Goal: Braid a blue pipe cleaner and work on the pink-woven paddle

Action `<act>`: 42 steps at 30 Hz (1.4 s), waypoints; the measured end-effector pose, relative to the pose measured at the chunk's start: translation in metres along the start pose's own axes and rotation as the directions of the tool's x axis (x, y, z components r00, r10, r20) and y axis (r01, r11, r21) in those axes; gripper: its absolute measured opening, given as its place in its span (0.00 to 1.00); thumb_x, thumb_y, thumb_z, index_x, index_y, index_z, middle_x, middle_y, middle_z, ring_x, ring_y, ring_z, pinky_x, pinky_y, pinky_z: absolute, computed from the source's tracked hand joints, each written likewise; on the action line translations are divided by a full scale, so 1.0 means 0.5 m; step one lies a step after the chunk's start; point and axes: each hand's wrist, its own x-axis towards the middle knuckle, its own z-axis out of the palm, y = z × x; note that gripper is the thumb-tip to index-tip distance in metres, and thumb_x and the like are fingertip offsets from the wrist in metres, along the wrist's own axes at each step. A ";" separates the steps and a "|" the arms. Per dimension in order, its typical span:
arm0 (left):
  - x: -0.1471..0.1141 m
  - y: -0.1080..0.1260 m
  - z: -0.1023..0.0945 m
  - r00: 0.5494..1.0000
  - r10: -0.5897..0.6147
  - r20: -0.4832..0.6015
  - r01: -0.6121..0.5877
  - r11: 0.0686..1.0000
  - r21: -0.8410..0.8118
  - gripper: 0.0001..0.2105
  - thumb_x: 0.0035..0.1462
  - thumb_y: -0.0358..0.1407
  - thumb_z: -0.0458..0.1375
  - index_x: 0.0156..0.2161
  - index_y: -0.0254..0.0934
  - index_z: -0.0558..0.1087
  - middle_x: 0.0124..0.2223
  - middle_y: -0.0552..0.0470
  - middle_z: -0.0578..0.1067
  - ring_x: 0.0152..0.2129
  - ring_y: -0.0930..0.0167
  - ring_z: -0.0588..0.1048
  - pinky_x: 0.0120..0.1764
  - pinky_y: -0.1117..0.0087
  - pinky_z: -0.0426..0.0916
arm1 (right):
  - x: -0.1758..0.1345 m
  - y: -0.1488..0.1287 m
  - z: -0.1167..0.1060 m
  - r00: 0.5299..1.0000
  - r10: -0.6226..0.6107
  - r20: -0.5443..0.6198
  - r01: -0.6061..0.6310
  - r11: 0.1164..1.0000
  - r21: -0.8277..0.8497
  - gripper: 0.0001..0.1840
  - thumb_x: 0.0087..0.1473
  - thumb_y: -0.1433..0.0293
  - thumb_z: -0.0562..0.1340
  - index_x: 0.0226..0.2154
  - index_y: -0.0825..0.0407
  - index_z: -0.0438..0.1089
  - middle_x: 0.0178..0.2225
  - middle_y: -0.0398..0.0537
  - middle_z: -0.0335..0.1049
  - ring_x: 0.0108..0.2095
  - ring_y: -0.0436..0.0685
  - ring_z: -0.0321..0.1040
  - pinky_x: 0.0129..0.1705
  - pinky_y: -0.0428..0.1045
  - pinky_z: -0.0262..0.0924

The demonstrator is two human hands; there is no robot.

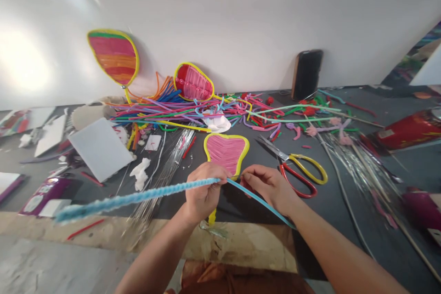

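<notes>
A light-blue pipe cleaner [144, 198] is pinched near its middle by my left hand [203, 190], one fuzzy length reaching left and the other running right, past my right hand. The left hand also covers the lower edge of a pink fan-shaped piece [225, 151] with a yellow fuzzy rim. Below that hand a yellow stem [212, 217] sticks out. My right hand [265, 186] is closed, thumb and fingertips pressed together at the narrow bottom of the pink piece; what they grip is too small to make out. Scissors [287, 158] with red and yellow handles lie beside it.
Behind my hands lies a heap of coloured pipe cleaners [151, 112]. Two yellow-rimmed pieces, one striped [115, 57] and one red-pink [194, 81], stand against the white wall, as does a phone [307, 74]. A red can [409, 129] lies right; a white square [100, 148] lies left.
</notes>
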 end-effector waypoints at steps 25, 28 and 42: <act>-0.010 -0.003 0.011 0.880 -0.470 -0.067 0.454 0.875 -0.165 0.07 0.60 0.36 0.54 0.32 0.35 0.69 0.26 0.54 0.74 0.24 0.75 0.72 0.29 0.76 0.67 | -0.001 0.000 -0.014 0.989 -0.119 -0.086 0.116 0.992 -0.044 0.25 0.56 0.49 0.56 0.38 0.54 0.71 0.30 0.49 0.73 0.29 0.53 0.69 0.33 0.48 0.64; -0.013 -0.007 0.016 0.870 -0.492 -0.038 0.480 0.861 -0.169 0.07 0.58 0.38 0.57 0.33 0.35 0.71 0.28 0.52 0.76 0.25 0.73 0.74 0.30 0.74 0.68 | -0.009 -0.024 -0.038 0.937 -0.304 -0.169 0.235 0.912 -0.337 0.19 0.58 0.55 0.56 0.40 0.52 0.70 0.34 0.50 0.74 0.32 0.54 0.70 0.36 0.50 0.66; -0.096 0.057 0.010 0.878 -0.034 0.478 -0.001 0.997 0.073 0.06 0.58 0.29 0.53 0.40 0.37 0.71 0.41 0.43 0.80 0.36 0.67 0.79 0.37 0.69 0.72 | -0.085 0.027 -0.183 0.740 -0.670 -0.056 -0.010 0.072 -0.997 0.14 0.57 0.70 0.54 0.44 0.52 0.68 0.45 0.56 0.72 0.45 0.65 0.67 0.45 0.60 0.64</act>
